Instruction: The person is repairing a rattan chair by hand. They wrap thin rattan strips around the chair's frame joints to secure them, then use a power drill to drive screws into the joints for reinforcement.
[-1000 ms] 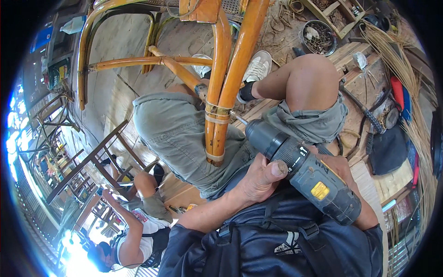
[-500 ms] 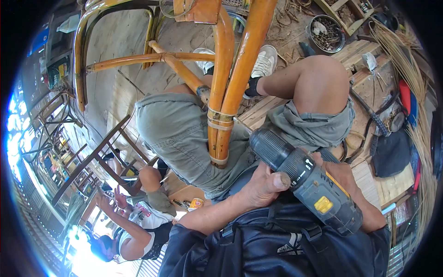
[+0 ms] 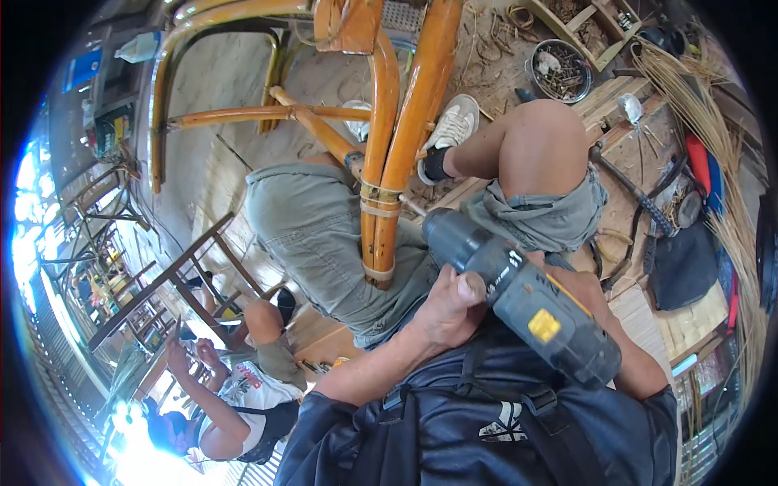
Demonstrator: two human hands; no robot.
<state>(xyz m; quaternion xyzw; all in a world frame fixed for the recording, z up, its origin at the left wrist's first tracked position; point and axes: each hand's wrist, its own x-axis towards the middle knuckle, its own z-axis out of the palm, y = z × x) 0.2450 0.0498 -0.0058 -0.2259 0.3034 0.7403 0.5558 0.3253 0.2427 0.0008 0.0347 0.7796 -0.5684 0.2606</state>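
A black and grey cordless drill with a yellow selector lies slantwise in front of my torso. Its bit points at the rattan chair legs, with the tip at or very near the upper binding; contact is hard to judge. Closed around the drill's far side is my right hand, partly hidden behind the body. My left hand steadies the drill from the near side, thumb along it and other fingers hidden beneath. Two glossy orange rattan legs, bound together by pale strips, rest against my lap.
A metal bowl of scraps sits on the littered floor at upper right, by a wooden compartment tray. Long fibre strands and a dark cloth lie at right. Another person works at lower left beside a chair frame.
The drill and both hands have shifted up and left, bringing the bit into view at the legs' upper binding. The view has also shifted slightly.
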